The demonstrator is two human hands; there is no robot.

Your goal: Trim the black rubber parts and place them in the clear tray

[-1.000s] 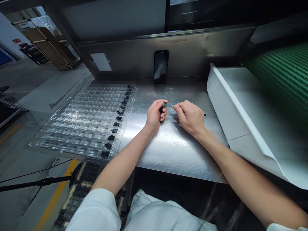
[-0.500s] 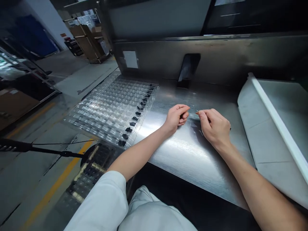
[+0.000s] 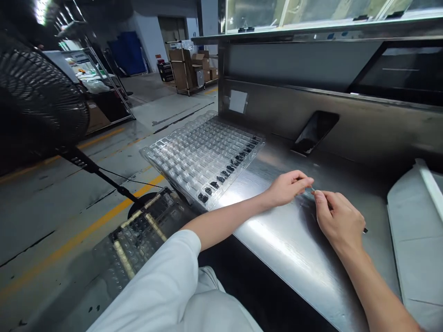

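Observation:
My left hand (image 3: 288,188) rests on the steel bench (image 3: 294,249) with its fingers curled round a small part that is hidden now. My right hand (image 3: 337,221) sits just to its right, pinching a thin pointed tool (image 3: 364,230) whose tip meets the left fingertips. A clear plastic blister tray (image 3: 204,154) lies at the left end of the bench. Its near-right column holds several small black parts (image 3: 221,177); the other pockets look empty.
A dark phone (image 3: 313,133) leans on the steel back panel. A white chute (image 3: 415,240) stands at the right. A black fan (image 3: 38,97) on a stand is at the far left, and stacked trays (image 3: 141,240) lie on the floor below the bench end.
The view has swung left and up, bringing the fan and factory floor into sight. The left hand has closed over the small black part; both hands stay together on the bench.

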